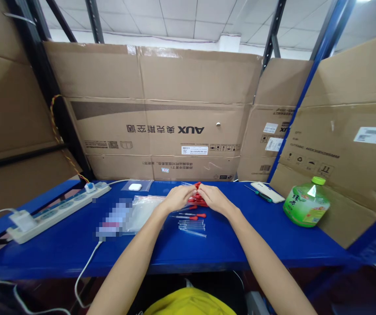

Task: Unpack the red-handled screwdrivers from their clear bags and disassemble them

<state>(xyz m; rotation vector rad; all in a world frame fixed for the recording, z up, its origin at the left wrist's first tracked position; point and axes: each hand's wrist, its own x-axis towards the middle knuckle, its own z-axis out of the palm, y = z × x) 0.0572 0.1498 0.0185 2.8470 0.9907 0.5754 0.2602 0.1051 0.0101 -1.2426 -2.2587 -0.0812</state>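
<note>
At the far left of the blue shelf (59, 249) a white power strip (56, 210) lies at an angle, a plug in its near end and a white cable trailing off the front edge. Behind it sits a small white earbud case (135, 187) on a clear bag. Next come a blurred patch and a clear plastic bag (143, 210), just beside the left forearm.

At the middle, the left hand (177, 197) and right hand (214, 197) meet fingertip to fingertip over a heap of red-bulbed droppers (199, 201). Both are pinched closed on one red piece (197, 186) held between them, though it is too small to tell whether it is a bulb alone or a whole dropper. Nearer the shelf edge, a few finished droppers (192, 216) with red bulbs lie loose, and just in front of them a small row of bare glass tubes (192, 227) lies without bulbs, so part of the batch looks fitted and part looks left to do.

To the right lie a green-handled screwdriver (261, 196) and a white flat device (268, 191), touching or nearly so, then a green tea bottle (307, 202) tilted against the cardboard
</note>
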